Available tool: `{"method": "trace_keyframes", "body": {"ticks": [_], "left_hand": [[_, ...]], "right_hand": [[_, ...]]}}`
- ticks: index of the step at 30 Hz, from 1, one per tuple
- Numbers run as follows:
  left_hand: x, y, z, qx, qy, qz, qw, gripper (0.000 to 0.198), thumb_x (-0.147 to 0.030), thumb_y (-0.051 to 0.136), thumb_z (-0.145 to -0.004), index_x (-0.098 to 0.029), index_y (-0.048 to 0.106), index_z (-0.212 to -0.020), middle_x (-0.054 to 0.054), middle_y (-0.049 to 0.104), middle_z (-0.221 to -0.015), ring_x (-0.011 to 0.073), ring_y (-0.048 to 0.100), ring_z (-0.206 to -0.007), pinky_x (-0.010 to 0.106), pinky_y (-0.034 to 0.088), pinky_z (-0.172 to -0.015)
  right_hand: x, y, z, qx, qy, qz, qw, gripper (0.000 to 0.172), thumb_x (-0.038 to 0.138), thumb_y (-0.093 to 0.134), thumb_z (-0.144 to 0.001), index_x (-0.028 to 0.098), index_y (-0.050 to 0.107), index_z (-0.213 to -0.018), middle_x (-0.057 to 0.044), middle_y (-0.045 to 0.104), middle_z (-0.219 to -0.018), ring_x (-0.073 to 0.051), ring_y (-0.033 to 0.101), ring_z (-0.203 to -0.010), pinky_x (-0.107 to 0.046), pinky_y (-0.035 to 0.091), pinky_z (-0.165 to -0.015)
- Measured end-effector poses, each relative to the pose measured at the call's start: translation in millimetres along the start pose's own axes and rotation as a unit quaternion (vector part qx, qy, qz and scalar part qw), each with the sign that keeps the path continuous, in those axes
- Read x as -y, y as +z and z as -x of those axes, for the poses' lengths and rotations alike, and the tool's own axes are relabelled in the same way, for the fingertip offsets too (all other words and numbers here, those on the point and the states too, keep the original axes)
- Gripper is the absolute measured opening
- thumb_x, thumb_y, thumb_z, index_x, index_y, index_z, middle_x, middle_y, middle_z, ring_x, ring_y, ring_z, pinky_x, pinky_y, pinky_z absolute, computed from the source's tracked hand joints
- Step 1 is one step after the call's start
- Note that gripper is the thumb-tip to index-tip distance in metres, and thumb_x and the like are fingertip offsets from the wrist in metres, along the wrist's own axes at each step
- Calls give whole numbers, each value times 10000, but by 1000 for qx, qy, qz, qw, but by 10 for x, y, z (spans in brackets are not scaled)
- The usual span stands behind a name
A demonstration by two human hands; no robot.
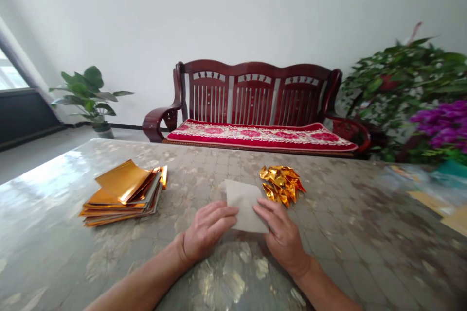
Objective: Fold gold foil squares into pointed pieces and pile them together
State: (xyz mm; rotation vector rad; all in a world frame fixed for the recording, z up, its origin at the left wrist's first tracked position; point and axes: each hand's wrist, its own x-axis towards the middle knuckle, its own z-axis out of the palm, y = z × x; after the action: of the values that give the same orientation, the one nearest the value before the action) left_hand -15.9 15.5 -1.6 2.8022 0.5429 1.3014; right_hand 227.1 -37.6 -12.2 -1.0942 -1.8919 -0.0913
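Note:
A sheet of paper (245,209), pale grey side up, is at the middle of the near part of the table. My left hand (209,226) grips its left edge, thumb and fingers closed on it. On the opposite edge, my right hand (280,231) pinches the sheet between thumb and fingers. Just beyond my right hand lies a small heap of folded gold foil pieces (282,184). To the left stands a loose stack of gold foil paper sheets (124,194), some with the grey side showing.
The table (182,277) has a patterned, glossy cover. At its right edge lie clear plastic wrapping (412,180) and tan paper (458,221). Behind it stands a dark wooden bench (251,68) with a red floral cushion (262,136), between potted plants (87,92).

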Motion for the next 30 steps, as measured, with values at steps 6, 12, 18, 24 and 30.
{"method": "trace_keyframes", "body": {"ticks": [6,12,18,24,30], "left_hand": [[35,47,59,105,-133,11,986,188,-207,452,-980,-210,635,-939,50,716,-987,149,649,-869,257,496,-801],[4,47,75,219,-180,-48,958,236,-276,459,-987,-214,644,-855,28,687,-835,183,590,-851,275,463,-779],[3,71,15,229,-229,21,946,270,-336,470,-989,-231,693,-879,17,680,-873,165,609,-873,254,457,-809],[28,89,14,205,-277,52,937,286,-302,474,-987,-233,708,-837,1,689,-859,161,615,-862,237,446,-788],[78,131,60,183,-303,98,930,178,-253,569,-927,-253,735,-862,-22,708,-854,156,627,-862,228,445,-784]], "right_hand": [[0,20,10,125,5,52,991,217,217,557,-934,280,723,-1058,-57,722,-1013,-202,655,-932,-350,542,-822],[24,16,23,161,-7,62,985,173,192,565,-924,256,717,-976,-65,707,-1056,-233,595,-1014,-406,489,-874],[42,16,-6,211,37,53,975,165,265,554,-946,248,712,-903,-42,685,-890,-202,581,-869,-343,468,-777],[-25,51,-1,193,92,41,976,179,258,575,-928,248,721,-826,-29,644,-811,-191,576,-818,-310,453,-725],[-65,71,-22,183,145,-12,972,170,231,631,-874,253,733,-739,-13,641,-750,-181,592,-780,-289,455,-689]]}}
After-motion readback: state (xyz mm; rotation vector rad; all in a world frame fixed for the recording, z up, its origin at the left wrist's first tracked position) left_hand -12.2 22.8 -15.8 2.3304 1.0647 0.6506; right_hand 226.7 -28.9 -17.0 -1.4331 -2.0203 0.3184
